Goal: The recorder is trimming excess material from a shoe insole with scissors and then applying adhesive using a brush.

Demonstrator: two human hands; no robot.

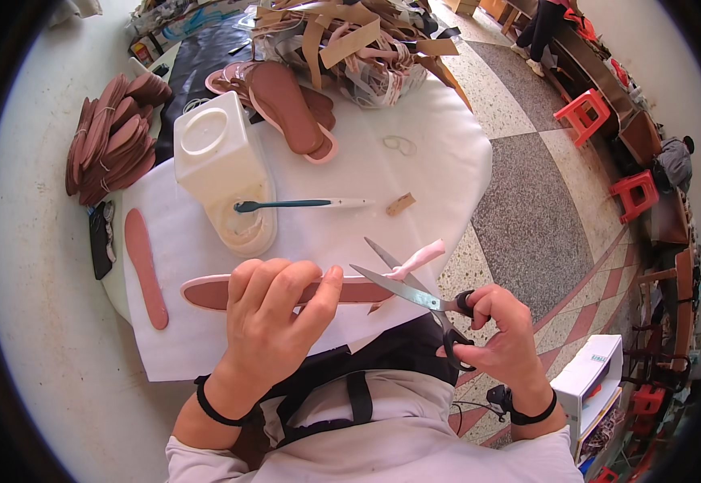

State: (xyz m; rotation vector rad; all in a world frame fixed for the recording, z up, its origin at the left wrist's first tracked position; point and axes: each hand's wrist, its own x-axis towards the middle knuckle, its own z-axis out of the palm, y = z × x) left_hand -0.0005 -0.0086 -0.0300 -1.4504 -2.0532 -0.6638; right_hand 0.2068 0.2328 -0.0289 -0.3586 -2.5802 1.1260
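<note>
My left hand (274, 314) is closed over a reddish-brown shoe insole (209, 293) with a pale pink edging around its rim. Its thumb and forefinger come together at the edging, and the fingers hide the insole's middle. In my right hand (499, 330) is a pair of scissors (415, 298) with black handles, its blades spread apart at the insole's right end. A loose pink strip (423, 256) sticks out from that end, beside the blades. The strip's exact place between the blades is hard to make out.
A white glue container (217, 149) with a teal-and-white brush (302, 204) stands beyond the insole on the white-covered table (439, 153). A bare insole (146, 270) lies left; stacked insoles (294, 113) and a scrap heap (358, 44) lie farther back. Red stools (634, 196) stand right.
</note>
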